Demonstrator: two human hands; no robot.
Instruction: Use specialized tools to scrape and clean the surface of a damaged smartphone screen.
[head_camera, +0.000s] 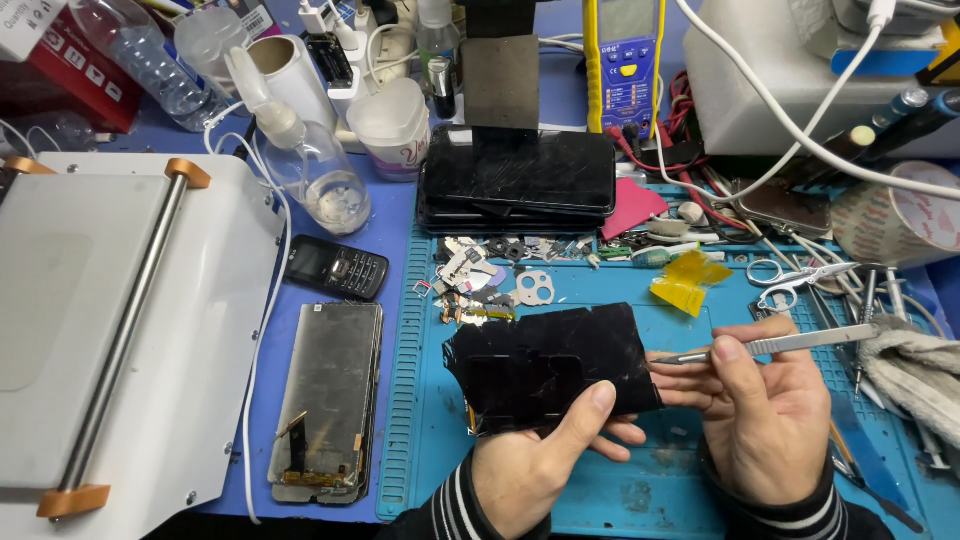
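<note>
My left hand (545, 455) holds a black, cracked phone screen panel (545, 365) from below, thumb pressed on its near edge, just above the blue work mat (690, 500). My right hand (765, 410) grips a thin metal scalpel-like blade (770, 347), its tip pointing left and touching the panel's right edge. Both wrists wear striped black and white sleeves.
A bare display frame (325, 400) and a small black keypad phone (335, 268) lie left of the mat. A white machine (110, 320) fills the left. Stacked black phones (520, 180), small metal parts (480, 280), scissors (795, 280), yellow tape (685, 280), a tape roll (900, 215), and a spray bottle (310, 165) crowd the back.
</note>
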